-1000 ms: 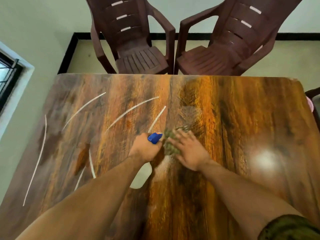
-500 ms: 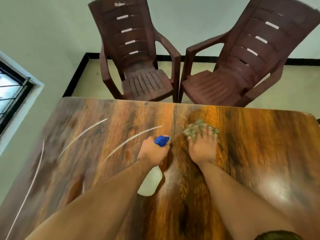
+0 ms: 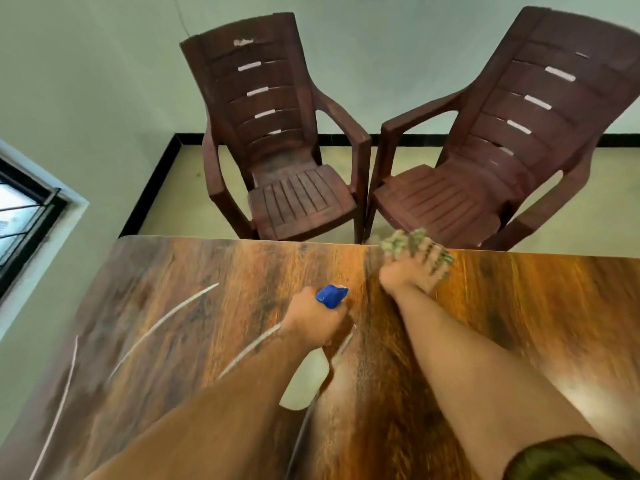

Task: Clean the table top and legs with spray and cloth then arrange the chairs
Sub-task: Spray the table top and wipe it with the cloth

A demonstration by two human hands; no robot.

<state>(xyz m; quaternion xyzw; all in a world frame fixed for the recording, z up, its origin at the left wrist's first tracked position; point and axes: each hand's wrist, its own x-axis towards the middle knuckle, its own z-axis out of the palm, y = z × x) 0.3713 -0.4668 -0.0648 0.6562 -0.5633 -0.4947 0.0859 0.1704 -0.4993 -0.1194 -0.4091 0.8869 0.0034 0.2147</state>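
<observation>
Wiping far edge: right hand (image 3: 412, 273), fingers (image 3: 425, 262) spread, presses green cloth (image 3: 401, 242) onto tabletop (image 3: 207, 271); left hand (image 3: 315, 322) grips spray bottle (image 3: 330, 296), fingers curled, presumably ready to respray.

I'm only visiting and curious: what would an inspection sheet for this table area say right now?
Surface: glossy wood-grain table top, with thin pale curved lines on its left half.
Job's things: spray bottle with a blue nozzle; green cloth at the table's far edge.
Clutter: nothing seen.
Hands: left hand grips the spray bottle; right hand presses the cloth, fingers spread.
Cables: nothing seen.
Surroundings: left chair and right chair, brown plastic, beyond the table; window at left.
</observation>
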